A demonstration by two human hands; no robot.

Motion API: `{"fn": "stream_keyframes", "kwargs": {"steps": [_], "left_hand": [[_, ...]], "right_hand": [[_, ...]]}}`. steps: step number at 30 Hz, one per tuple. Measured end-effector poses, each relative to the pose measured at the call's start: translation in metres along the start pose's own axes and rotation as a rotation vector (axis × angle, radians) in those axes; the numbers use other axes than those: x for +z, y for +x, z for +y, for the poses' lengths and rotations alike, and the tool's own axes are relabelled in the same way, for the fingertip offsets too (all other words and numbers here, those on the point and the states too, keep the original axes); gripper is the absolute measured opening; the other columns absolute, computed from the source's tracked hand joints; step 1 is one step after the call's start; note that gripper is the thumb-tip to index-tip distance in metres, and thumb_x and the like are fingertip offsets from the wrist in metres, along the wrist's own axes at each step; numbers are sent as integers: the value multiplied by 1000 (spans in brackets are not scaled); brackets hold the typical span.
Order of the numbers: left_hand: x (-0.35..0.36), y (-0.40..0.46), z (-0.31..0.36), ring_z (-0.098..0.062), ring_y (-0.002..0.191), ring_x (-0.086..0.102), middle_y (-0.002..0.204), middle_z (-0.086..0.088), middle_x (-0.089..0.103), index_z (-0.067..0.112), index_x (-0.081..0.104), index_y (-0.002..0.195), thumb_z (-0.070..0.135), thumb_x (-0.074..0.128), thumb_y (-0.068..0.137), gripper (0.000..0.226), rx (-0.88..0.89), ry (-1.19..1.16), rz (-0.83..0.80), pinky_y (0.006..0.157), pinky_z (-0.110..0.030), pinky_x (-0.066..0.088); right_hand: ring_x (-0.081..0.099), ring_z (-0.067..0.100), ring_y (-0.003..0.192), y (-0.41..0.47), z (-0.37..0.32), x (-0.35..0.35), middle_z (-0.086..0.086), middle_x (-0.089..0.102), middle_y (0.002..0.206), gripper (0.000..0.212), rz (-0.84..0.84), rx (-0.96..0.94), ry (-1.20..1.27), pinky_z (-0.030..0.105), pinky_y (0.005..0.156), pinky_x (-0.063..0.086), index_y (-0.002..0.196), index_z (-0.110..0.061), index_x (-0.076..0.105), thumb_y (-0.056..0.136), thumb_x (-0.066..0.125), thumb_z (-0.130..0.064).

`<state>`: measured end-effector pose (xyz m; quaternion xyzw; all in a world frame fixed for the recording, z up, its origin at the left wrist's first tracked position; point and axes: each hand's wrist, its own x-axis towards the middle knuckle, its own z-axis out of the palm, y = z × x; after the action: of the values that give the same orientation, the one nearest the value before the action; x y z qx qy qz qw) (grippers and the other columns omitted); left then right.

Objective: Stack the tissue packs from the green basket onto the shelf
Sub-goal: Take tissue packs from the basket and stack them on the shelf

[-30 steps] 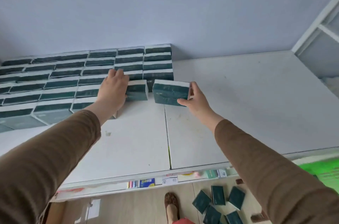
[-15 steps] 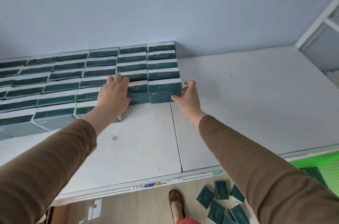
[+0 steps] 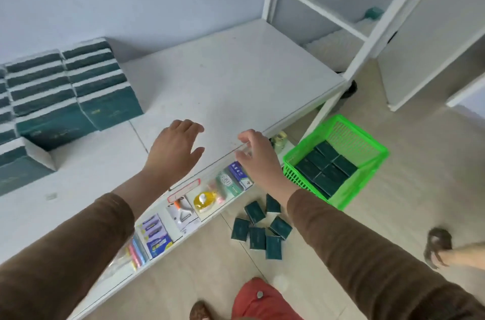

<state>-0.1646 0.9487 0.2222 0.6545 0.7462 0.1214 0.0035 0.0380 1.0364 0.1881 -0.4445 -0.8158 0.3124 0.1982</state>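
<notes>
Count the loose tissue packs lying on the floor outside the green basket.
6 tissue packs, clustered on the floor beside the green basket: two at the back, three in the middle, one nearest. The right sleeve may hide more.

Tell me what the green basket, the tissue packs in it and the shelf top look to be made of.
Green basket: moulded plastic, by its bright translucent walls and slotted lattice.
Tissue packs: dark green wrapper, probably plastic film; the faint sheen leaves it open.
Shelf top: white, matte, painted metal or laminate board; a seam shows, lightly scuffed.
</notes>
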Motion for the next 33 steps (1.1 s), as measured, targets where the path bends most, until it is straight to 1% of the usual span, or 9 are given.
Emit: {"fn": "stream_keyframes", "kwargs": {"steps": [4, 8, 11, 14, 17, 21, 23, 27, 33], "left_hand": [[42, 23, 66, -25, 106, 57, 115, 0, 64, 19, 59, 123, 31, 66, 87, 39, 135, -42, -68, 86, -39, 50], [93, 60, 132, -23, 108, 55, 117, 2, 62, 21, 59, 124, 30, 64, 86, 39, 211, -59, -178, 85, -39, 50], [140, 95, 183, -23, 107, 55, 114, 1, 62, 21, 59, 122, 31, 64, 86, 38, 263, -58, -260, 86, -39, 48], [199, 138, 233, -25, 108, 56, 115, -1, 62, 20, 60, 120, 32, 65, 84, 38, 289, -41, -336, 89, -39, 48], [268, 178, 274, -27, 112, 55, 120, -4, 61, 16, 60, 122, 30, 65, 86, 39, 264, -33, -448, 93, -41, 48], [358, 217, 302, -27, 122, 49, 131, -5, 54, 16, 53, 130, 29, 63, 87, 46, 232, 41, -649, 100, -41, 43], [399, 233, 306, -27, 121, 49, 129, -6, 54, 15, 52, 128, 27, 63, 86, 45, 210, 99, -728, 97, -42, 45], [473, 257, 303, -28, 117, 51, 127, -8, 53, 13, 52, 128, 17, 60, 86, 43, 210, 212, -812, 92, -42, 49], [566, 268, 300, -25, 115, 52, 126, -3, 55, 14, 52, 129, 5, 53, 90, 40, 290, 330, -904, 88, -38, 49]], "right_hand": [[52, 16, 106, -26, 63, -44, -2, 58, 112, 26, 14, 104, -96, 34, 90, 47, 116, -19, 56, 92, 62, -26], [52, 18, 112, -38, 143, -79, -2, 59, 116, 29, 14, 247, -88, 35, 96, 45, 118, -20, 57, 90, 63, -25], [52, 17, 111, -35, 211, -102, -3, 58, 116, 27, -11, 360, -85, 35, 95, 45, 118, -21, 58, 91, 62, -26], [53, 20, 111, -23, 296, -119, 0, 58, 116, 29, -76, 484, -51, 36, 95, 44, 118, -19, 58, 91, 62, -27], [56, 26, 116, -3, 387, -123, 7, 60, 123, 35, -204, 629, -22, 39, 100, 44, 123, -14, 57, 91, 62, -25], [54, 30, 123, 20, 477, -112, 15, 56, 132, 43, -381, 715, -31, 34, 100, 41, 135, -7, 50, 94, 56, -19], [53, 31, 125, 29, 508, -95, 17, 56, 133, 42, -443, 732, -37, 34, 99, 41, 135, -5, 49, 95, 54, -17], [53, 34, 123, 42, 549, -43, 18, 53, 133, 38, -550, 786, -60, 35, 98, 43, 129, -2, 49, 93, 52, -13], [46, 31, 124, 46, 593, 21, 16, 46, 133, 43, -630, 806, -193, 37, 101, 43, 133, 1, 46, 94, 55, -12]]}}
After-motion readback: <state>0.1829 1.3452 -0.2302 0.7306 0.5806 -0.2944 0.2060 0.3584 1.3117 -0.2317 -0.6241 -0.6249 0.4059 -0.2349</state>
